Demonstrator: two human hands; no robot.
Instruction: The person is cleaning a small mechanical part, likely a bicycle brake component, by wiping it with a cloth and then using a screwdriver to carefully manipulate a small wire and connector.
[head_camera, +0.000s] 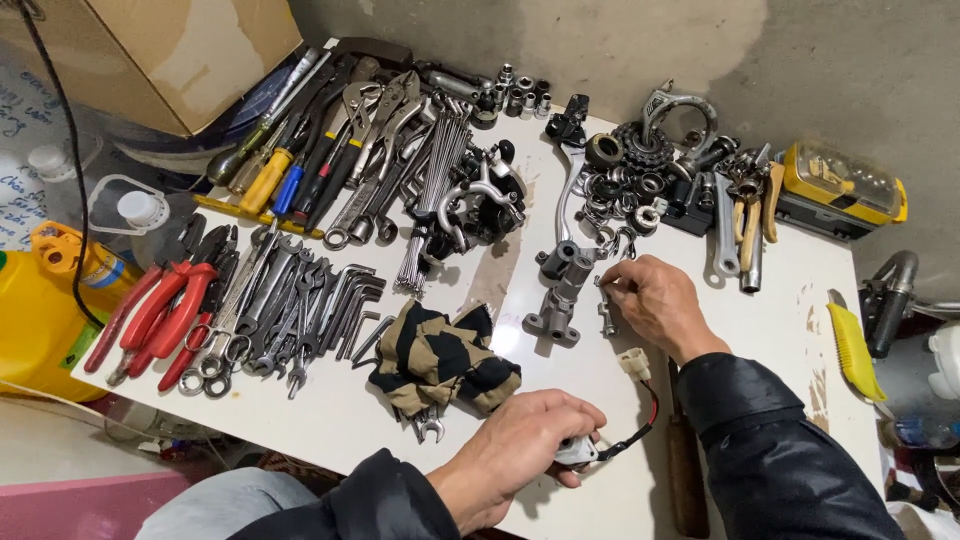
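wrenches: near the surface's left edge
striped cloth: by the front edge
yellow case: far right corner

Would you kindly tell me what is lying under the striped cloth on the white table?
A small wrench pokes out from beneath the striped cloth at its front edge. Anything else under it is covered and cannot be seen.

We cannot make out the small metal piece pinched at one o'clock; our left hand hides most of the grey part.
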